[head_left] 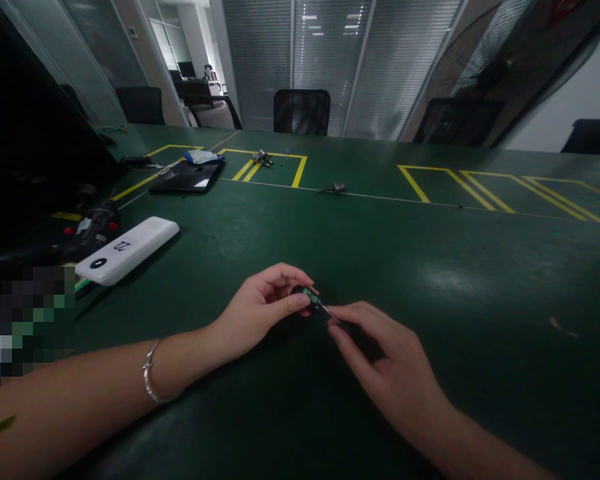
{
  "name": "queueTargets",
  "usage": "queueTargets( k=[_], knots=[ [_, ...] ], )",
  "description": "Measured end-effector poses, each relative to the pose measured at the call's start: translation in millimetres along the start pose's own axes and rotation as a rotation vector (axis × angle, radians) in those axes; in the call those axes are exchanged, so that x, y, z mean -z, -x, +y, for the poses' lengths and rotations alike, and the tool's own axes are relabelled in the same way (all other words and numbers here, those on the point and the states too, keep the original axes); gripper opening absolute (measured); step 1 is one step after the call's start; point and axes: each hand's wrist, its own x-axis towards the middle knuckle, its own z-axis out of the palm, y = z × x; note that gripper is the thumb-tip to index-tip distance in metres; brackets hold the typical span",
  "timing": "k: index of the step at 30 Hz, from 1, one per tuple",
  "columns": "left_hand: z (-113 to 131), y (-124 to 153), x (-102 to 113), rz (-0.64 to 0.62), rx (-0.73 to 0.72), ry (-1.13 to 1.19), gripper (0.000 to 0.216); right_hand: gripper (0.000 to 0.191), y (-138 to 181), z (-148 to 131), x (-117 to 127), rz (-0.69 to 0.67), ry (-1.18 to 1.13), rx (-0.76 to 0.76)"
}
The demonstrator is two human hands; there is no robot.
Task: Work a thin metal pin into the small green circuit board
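Note:
My left hand (260,303), a silver bracelet (150,373) at its wrist, is closed. Thumb and fingers pinch a small dark part with a green circuit board (310,294) on it. From the right, my right hand (380,347) pinches a thin, pointed metal piece (329,311) between thumb and forefinger. Its upper end meets the edge of the board part; whether it is a tool or belongs to the part, I cannot tell. Both hands are just above the dark green table (290,233), and my fingers partly cover the two pieces.
A white power bank (130,250) marked 22 lies at left, near a dark device with red knobs (93,223). Farther back are a black flat case (187,179), a blue-white packet (203,157), small metal parts (263,159) and a metal cylinder piece (336,188). Yellow tape (303,170) marks the table.

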Motion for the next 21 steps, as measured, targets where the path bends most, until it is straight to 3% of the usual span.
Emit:
queueTargets(
  k=[9, 21],
  knots=[
    [3.0, 2.6, 3.6, -0.097, -0.031, -0.111, 0.018, 0.020, -2.4, -1.2, 0.2, 0.016, -0.022, 0.023],
    [3.6, 1.8, -0.3, -0.073, 0.027, 0.003, 0.017, 0.019, -2.9, 0.7, -1.0, 0.016, -0.061, 0.030]
  ],
)
